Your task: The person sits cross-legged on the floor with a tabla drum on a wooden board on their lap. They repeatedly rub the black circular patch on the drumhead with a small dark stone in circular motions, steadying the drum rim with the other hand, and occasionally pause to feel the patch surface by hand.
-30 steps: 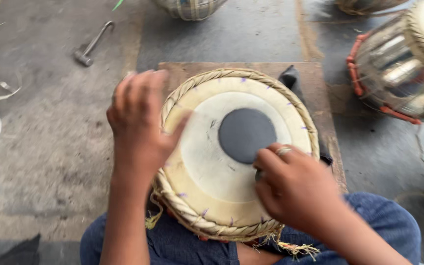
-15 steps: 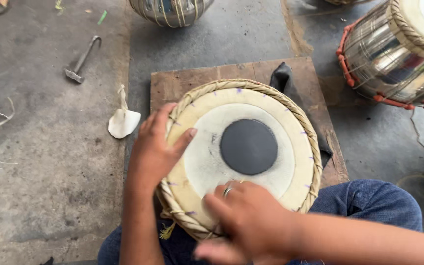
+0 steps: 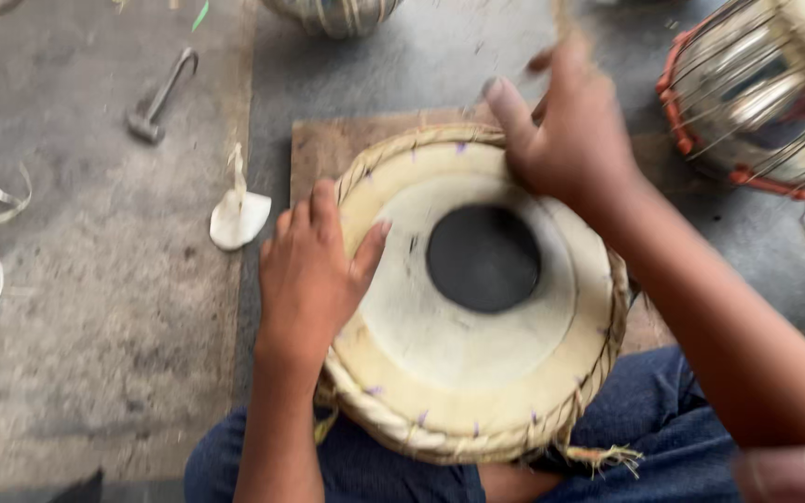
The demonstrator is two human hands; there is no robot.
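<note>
Drum point(image 3: 463, 373) under left fingers point(image 3: 314, 219), right fingers point(image 3: 505, 102) at far rim.

One head-worn view looks steeply down, close over the drum point(image 3: 477, 298).

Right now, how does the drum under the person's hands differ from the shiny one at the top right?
The pale drum faces the camera, showing its cream skin and black centre spot; the metal drum lies tilted, showing its shiny side. The pale drum is braided in straw-coloured lacing, the metal drum has an orange-red ring. The left hand and right hand touch the pale drum only. Both are round.
</note>
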